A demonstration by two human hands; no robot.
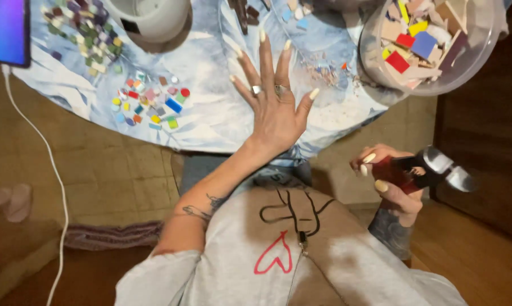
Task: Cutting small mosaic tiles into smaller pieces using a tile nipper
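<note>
- The left hand [274, 105] lies palm down on the table [210, 122], fingers spread wide apart and holding nothing; it rests close to the near edge, on a bare patch of the pale leaf-print cover.
- That flat, fanned pose looks like a brace or a smoothing press on the cover, since no piece sits under the palm as far as can be seen.
- Its forearm runs straight up from the body, wrist just over the near edge, 2 rings showing on the fingers.
- The right hand [393, 184] is off the table, below its near right edge, clamped around the red handles of a pair of nippers [423, 170]; the metal head points to the right, away from the body.
- Held low and to the side like this, the tool is kept away from the loose pieces; the wrist is bent back and the thumb lies over the upper handle.
- A cluster of small coloured tiles [151, 102] lies left of the left hand, near the near edge; a duller pile [86, 31] sits toward the far left.
- A clear bowl [483, 48] of larger tile pieces stands at the right edge.
- A white pot [151, 17] stands at the far edge, and a lit phone [6, 31] with a white cable [46, 164] at the left edge.
</note>
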